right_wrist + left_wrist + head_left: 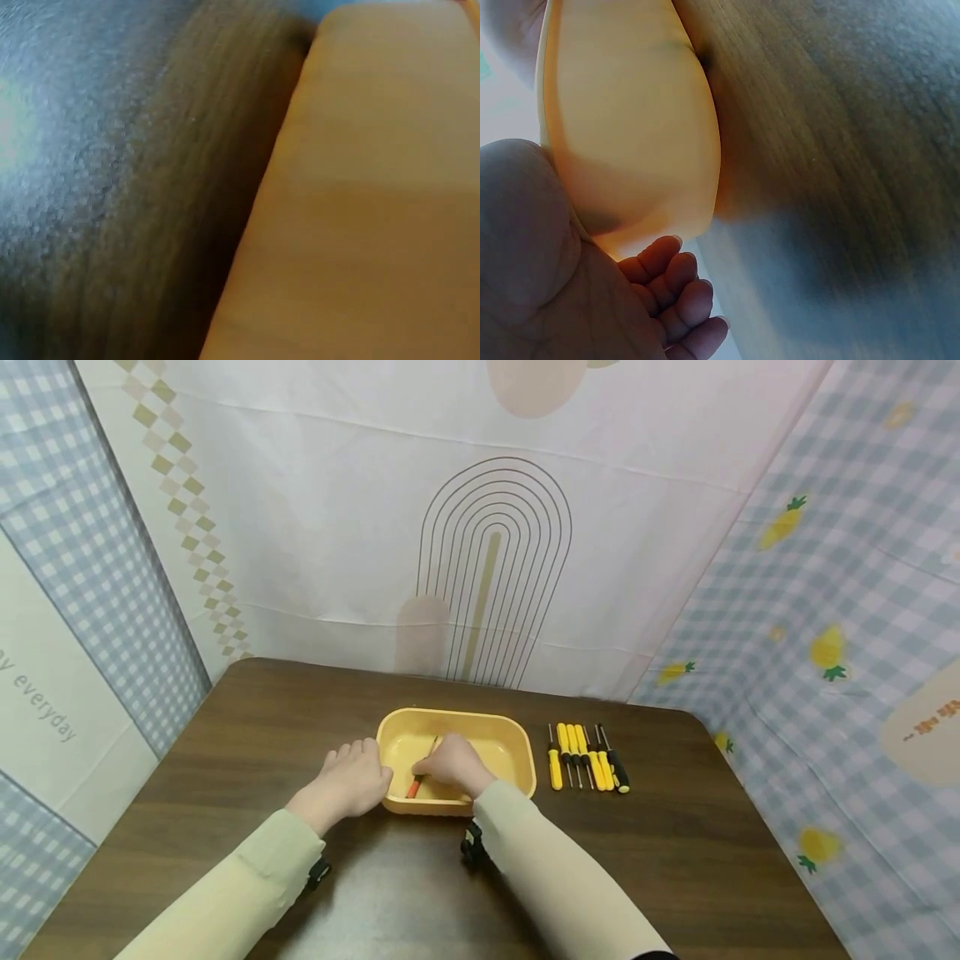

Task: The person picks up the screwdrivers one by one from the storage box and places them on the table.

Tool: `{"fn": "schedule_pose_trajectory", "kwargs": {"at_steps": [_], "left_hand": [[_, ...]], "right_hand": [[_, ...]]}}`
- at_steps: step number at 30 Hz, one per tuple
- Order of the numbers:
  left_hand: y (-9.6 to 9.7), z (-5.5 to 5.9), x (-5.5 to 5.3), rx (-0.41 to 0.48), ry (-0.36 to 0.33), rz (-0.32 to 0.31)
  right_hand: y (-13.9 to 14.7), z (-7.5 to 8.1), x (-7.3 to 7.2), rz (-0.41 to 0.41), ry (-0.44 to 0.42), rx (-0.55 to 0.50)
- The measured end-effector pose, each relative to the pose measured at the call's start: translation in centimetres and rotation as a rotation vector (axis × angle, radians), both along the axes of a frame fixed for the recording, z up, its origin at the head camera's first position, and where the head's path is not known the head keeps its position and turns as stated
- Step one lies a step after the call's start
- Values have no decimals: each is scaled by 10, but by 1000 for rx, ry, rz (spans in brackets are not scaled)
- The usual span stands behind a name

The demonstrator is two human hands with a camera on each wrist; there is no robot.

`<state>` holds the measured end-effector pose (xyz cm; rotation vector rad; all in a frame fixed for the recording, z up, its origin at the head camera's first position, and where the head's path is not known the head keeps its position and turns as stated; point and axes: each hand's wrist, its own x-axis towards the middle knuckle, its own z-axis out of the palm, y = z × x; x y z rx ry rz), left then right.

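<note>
A yellow plastic tub (517, 760) stands on the dark wooden table. My left hand (352, 777) holds its left end, the thumb over the rim and the fingers along the outside, as the left wrist view shows. Inside the tub, my right hand (453, 762) pinches a slim screwdriver (413, 787) with an orange-red and black handle. Its thin end points away from me, and the hand hides part of it. Only the tub's outer wall (375, 210) and the table appear in the right wrist view.
To the right of the tub, several yellow-and-black screwdrivers (555, 768) lie in a row, some pointing away and some towards me. A hanging white cloth (330, 527) backs the table (675, 827), and checked cloth (787, 652) hangs along the right side.
</note>
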<state>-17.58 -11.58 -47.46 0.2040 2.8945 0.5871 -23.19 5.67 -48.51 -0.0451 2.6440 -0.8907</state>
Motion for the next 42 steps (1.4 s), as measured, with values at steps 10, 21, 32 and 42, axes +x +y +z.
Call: {"fn": "schedule_pose_trajectory", "kwargs": {"at_steps": [10,21,32,42], "left_hand": [[-1,-1,-1,12,12,-8],[-2,-1,0,12,7,-6],[-1,-4,0,23,14,3],[-1,-3,2,31,-2,2]], "right_hand": [[21,1,-6,-44,-186,-277],[26,-1,-4,16,-183,-323],[26,-2,-2,35,-186,-324],[25,-1,-1,11,-205,-320]]}}
